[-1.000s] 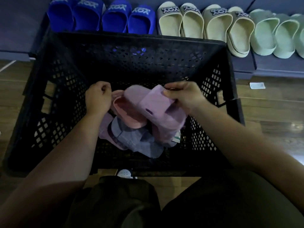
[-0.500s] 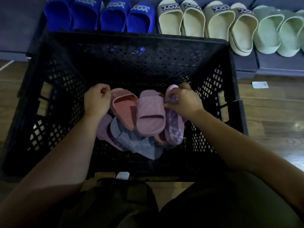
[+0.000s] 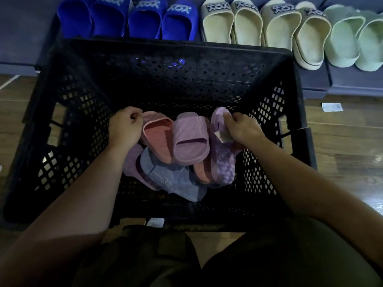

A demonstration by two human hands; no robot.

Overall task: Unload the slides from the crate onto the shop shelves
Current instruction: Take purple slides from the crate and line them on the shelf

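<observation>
Both my hands are down inside the black perforated crate (image 3: 170, 48). My left hand (image 3: 125, 129) grips the toe end of a pink slide (image 3: 158, 139). My right hand (image 3: 242, 128) pinches the edge of a mottled purple slide (image 3: 224, 162) standing on its side, with a small tag by my fingers. A lilac slide (image 3: 190, 139) lies between them, strap up. A grey-blue slide (image 3: 176, 179) and another lilac one (image 3: 132, 162) lie beneath on the crate floor.
On the dark low shelf (image 3: 352, 83) behind the crate stand rows of blue slides (image 3: 128, 19), cream slides (image 3: 263, 23) and pale green slides (image 3: 356, 42). Wooden floor shows on both sides, with a white tag (image 3: 331, 107) lying at the right.
The lilac slide left my right hand and dropped between the others. My right hand moved to the mottled purple slide's edge and both hands sank lower into the crate.
</observation>
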